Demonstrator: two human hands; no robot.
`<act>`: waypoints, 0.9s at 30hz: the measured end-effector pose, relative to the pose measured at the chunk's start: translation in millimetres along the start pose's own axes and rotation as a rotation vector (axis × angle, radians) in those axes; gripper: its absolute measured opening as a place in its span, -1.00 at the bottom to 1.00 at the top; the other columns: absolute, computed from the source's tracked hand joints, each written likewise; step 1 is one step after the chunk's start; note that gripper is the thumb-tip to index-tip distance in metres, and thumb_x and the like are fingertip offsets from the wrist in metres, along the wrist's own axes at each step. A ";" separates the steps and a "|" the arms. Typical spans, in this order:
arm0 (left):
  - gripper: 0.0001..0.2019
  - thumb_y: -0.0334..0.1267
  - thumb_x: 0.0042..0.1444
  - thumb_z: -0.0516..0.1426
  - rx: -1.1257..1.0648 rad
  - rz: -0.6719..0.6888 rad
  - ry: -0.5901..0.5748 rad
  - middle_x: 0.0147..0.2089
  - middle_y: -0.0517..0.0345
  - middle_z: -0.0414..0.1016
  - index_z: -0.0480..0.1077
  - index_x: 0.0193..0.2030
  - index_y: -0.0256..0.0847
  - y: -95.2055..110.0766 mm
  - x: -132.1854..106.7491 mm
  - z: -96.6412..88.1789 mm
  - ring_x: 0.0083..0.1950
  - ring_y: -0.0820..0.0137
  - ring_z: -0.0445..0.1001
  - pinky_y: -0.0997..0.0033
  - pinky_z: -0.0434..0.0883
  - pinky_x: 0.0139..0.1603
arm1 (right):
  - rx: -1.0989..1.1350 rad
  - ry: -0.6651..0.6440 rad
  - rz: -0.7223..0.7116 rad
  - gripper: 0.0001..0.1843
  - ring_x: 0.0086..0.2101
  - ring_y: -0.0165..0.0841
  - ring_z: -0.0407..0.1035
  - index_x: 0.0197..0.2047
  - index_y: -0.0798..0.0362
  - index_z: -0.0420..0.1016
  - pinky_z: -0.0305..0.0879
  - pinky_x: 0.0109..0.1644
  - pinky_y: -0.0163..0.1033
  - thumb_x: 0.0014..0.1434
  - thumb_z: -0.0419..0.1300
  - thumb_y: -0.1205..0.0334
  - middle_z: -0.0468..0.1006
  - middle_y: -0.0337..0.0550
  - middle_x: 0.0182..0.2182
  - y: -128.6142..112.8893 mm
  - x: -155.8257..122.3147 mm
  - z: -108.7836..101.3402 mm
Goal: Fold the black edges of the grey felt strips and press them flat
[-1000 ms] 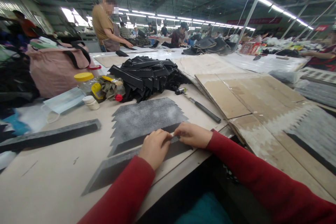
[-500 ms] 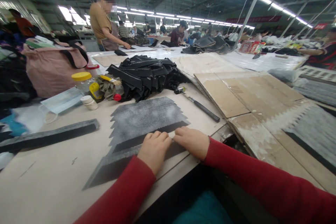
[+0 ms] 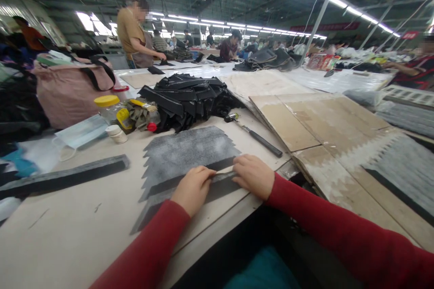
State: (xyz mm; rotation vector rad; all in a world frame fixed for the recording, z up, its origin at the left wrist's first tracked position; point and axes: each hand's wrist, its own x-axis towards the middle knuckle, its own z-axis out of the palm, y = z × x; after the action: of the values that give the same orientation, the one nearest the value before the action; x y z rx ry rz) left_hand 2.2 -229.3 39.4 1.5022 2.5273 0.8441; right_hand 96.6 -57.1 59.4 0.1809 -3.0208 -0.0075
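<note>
Touching a gray strip (image 3: 222, 188) in the head view, the left hand (image 3: 191, 190) is pinching its upper edge between thumb and fingers, while the right hand (image 3: 254, 177) is curling its fingers together over its right part, though whether they are gripping it I cannot tell. The strip is lying on the pale table (image 3: 77, 239), just in front of overlapping gray pieces (image 3: 190, 146), and a black-handled tool (image 3: 264, 143) is lying beyond the right hand.
</note>
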 end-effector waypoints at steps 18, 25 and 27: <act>-0.76 -0.45 0.08 -0.07 0.297 0.112 -0.046 -0.23 0.12 0.35 0.36 -0.20 -0.18 10.3 -5.0 3.1 -0.22 0.35 0.25 0.32 0.27 -0.21 | -0.060 -0.004 -0.119 -0.83 -0.37 -0.33 0.19 -0.37 0.16 0.38 0.13 -0.32 -0.24 0.10 -0.04 0.42 0.33 -0.10 -0.43 -29.3 6.8 11.3; -0.68 -0.53 0.05 -0.10 0.136 0.064 -0.070 -0.20 0.13 0.38 0.35 -0.15 -0.19 -0.4 -12.0 -10.3 -0.17 0.39 0.29 0.37 0.28 -0.13 | -0.103 0.062 -0.006 -0.79 -0.37 -0.29 0.21 -0.43 0.14 0.38 0.12 -0.38 -0.23 0.13 0.01 0.24 0.34 -0.09 -0.47 -42.7 8.8 16.6; -0.71 -0.51 0.05 -0.09 0.071 0.013 -0.045 -0.20 0.13 0.40 0.36 -0.17 -0.20 -7.3 -16.2 -16.7 -0.17 0.40 0.31 0.38 0.27 -0.11 | -0.068 0.073 0.015 -0.81 -0.36 -0.29 0.21 -0.43 0.13 0.38 0.13 -0.35 -0.23 0.12 0.03 0.24 0.34 -0.09 -0.45 -41.4 8.6 15.9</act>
State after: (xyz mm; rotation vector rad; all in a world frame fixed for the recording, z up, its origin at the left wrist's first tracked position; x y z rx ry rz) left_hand -0.8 -252.3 46.6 1.5419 2.5430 0.7207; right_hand 91.1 -99.3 44.1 0.1486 -2.9442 -0.0995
